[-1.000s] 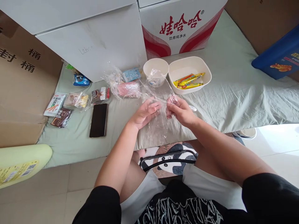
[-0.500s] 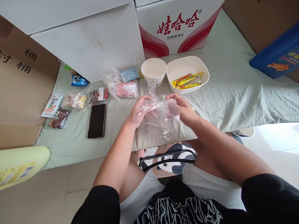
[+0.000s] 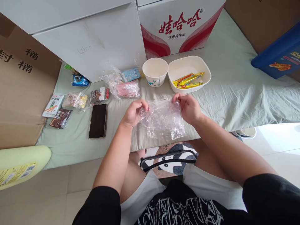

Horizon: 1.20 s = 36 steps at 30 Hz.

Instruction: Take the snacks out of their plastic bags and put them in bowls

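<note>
A crinkled piece of clear plastic film (image 3: 164, 120) is stretched between my two hands above the front of the cloth-covered surface. My left hand (image 3: 135, 112) pinches its upper left edge, and my right hand (image 3: 188, 107) pinches the upper right edge. Just beyond the film stands a white paper bowl (image 3: 150, 78) with a blue pattern. To its right, a white oval-cornered tub (image 3: 207, 79) holds several yellow-wrapped sticks (image 3: 190, 80). A pink package in clear wrap (image 3: 127, 89) lies left of the bowl.
A black phone (image 3: 97, 121) lies to the left, near small snack packets (image 3: 60, 118). White cartons (image 3: 178, 31) stand behind the bowls. At the right is a blue container (image 3: 276, 51), and a pale yellow bottle (image 3: 23, 165) juts in at the lower left.
My hands have moved apart, and the film, bunched up before, is now spread between them with its top edge pulled straight.
</note>
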Motion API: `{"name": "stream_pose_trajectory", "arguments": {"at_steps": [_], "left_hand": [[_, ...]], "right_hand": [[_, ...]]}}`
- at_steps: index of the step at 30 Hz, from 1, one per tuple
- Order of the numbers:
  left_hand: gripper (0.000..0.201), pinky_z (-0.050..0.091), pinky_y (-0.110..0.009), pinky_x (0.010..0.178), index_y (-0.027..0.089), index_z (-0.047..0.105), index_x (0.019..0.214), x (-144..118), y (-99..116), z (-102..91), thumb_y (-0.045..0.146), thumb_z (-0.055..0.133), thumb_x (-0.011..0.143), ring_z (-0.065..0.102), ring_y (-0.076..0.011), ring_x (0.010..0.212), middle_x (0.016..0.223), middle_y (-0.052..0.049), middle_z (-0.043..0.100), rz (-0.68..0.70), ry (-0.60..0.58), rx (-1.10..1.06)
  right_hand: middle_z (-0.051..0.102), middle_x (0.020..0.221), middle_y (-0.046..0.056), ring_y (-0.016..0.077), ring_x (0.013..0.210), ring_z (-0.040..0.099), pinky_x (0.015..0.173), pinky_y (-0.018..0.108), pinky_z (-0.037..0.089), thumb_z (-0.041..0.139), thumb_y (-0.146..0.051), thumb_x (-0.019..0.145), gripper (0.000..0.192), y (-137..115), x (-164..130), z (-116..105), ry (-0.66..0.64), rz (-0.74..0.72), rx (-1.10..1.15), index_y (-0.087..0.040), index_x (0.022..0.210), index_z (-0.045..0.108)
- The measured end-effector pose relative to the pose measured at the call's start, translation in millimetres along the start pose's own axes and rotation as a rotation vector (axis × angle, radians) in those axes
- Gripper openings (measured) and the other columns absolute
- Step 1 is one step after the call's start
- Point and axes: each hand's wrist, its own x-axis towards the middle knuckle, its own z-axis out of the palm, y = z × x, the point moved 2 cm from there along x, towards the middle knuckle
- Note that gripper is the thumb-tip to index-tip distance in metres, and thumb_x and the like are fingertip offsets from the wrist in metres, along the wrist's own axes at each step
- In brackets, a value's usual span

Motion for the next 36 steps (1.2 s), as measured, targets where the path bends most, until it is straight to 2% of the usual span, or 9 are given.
{"name": "stream_pose_trajectory", "arguments": {"at_steps": [4, 7, 10, 13, 15, 20, 24, 30, 36], "left_hand": [[0.042, 0.041, -0.026, 0.058, 0.019, 0.055, 0.059, 5.3, -9.3, -7.9, 0.045, 0.088, 0.065, 0.051, -0.0111, 0.059, 0.062, 0.001, 0.056, 0.099, 0.176, 0.268], [0.051, 0.046, -0.025, 0.063, 0.025, 0.063, 0.094, 4.1, -12.1, -9.6, 0.04, 0.096, 0.058, 0.056, -0.0104, 0.063, 0.074, 0.005, 0.061, 0.155, 0.229, 0.145], [0.071, 0.055, -0.03, 0.07, 0.032, 0.06, 0.122, 0.3, -12.2, -4.7, 0.046, 0.095, 0.061, 0.07, -0.0164, 0.075, 0.089, 0.002, 0.071, 0.053, 0.126, -0.036], [0.06, 0.059, -0.034, 0.07, 0.021, 0.069, 0.11, -2.7, -15.3, 5.0, 0.047, 0.094, 0.061, 0.076, -0.0243, 0.08, 0.089, -0.006, 0.076, -0.202, -0.067, -0.021], [0.048, 0.057, -0.031, 0.063, 0.017, 0.07, 0.098, -3.0, -16.7, 8.3, 0.044, 0.091, 0.065, 0.075, -0.0228, 0.071, 0.08, -0.006, 0.076, -0.277, -0.061, 0.028], [0.049, 0.051, -0.024, 0.05, 0.02, 0.066, 0.105, -3.0, -11.8, 7.2, 0.041, 0.088, 0.067, 0.068, -0.0167, 0.053, 0.064, 0.002, 0.071, -0.242, 0.013, 0.05], [0.042, 0.039, -0.021, 0.039, 0.021, 0.065, 0.097, -6.0, -3.7, 2.5, 0.034, 0.087, 0.064, 0.055, -0.0125, 0.04, 0.051, 0.006, 0.062, -0.201, 0.014, 0.04], [0.026, 0.042, -0.022, 0.044, 0.02, 0.063, 0.067, -3.9, 1.9, -4.5, 0.041, 0.078, 0.06, 0.053, -0.0101, 0.048, 0.056, 0.003, 0.057, -0.06, 0.17, -0.147], [0.019, 0.044, -0.022, 0.056, 0.019, 0.07, 0.07, 6.0, -10.1, -12.7, 0.032, 0.081, 0.061, 0.055, -0.0112, 0.063, 0.068, 0.0, 0.062, 0.043, 0.201, 0.186]], "right_hand": [[0.058, 0.076, -0.003, 0.0147, 0.07, 0.062, 0.063, 0.029, 0.049, 0.079, -0.052, 0.078, 0.04, 5.0, -0.2, -0.2, 0.027, -0.023, -0.087, -0.025, 0.088, 0.052], [0.067, 0.087, -0.004, 0.0174, 0.079, 0.069, 0.069, 0.031, 0.053, 0.092, -0.044, 0.066, 0.068, 8.5, -2.5, 2.9, 0.028, 0.016, -0.015, -0.03, 0.116, 0.049], [0.067, 0.081, -0.004, 0.0166, 0.076, 0.069, 0.072, 0.032, 0.054, 0.093, -0.039, 0.062, 0.063, 9.3, -3.0, 6.2, -0.025, 0.054, 0.004, -0.025, 0.11, 0.055], [0.066, 0.083, -0.003, 0.0153, 0.077, 0.069, 0.075, 0.032, 0.055, 0.091, -0.043, 0.066, 0.048, 6.5, -3.1, 7.3, -0.057, 0.035, 0.072, -0.024, 0.098, 0.059], [0.067, 0.084, -0.003, 0.0148, 0.076, 0.068, 0.073, 0.03, 0.053, 0.09, -0.044, 0.067, 0.045, 6.2, -3.6, 7.8, -0.115, 0.063, 0.04, -0.024, 0.095, 0.061], [0.062, 0.065, -0.002, 0.0126, 0.059, 0.055, 0.057, 0.027, 0.043, 0.082, -0.037, 0.072, 0.028, 11.9, -4.8, 5.4, -0.214, 0.159, -0.271, -0.02, 0.081, 0.062], [0.056, 0.06, -0.008, 0.0121, 0.052, 0.051, 0.052, 0.026, 0.041, 0.076, -0.031, 0.072, 0.034, 7.1, -6.1, 3.3, -0.099, 0.088, -0.112, -0.025, 0.101, 0.06], [0.064, 0.067, -0.001, 0.016, 0.059, 0.059, 0.058, 0.03, 0.049, 0.069, -0.038, 0.067, 0.026, -2.1, -6.0, 4.0, -0.173, 0.108, 0.088, -0.023, 0.087, 0.062], [0.053, 0.064, -0.001, 0.014, 0.06, 0.049, 0.056, 0.028, 0.039, 0.076, -0.052, 0.067, 0.038, 6.6, 0.5, -3.8, 0.0, 0.138, -0.231, -0.022, 0.079, 0.056]]}}
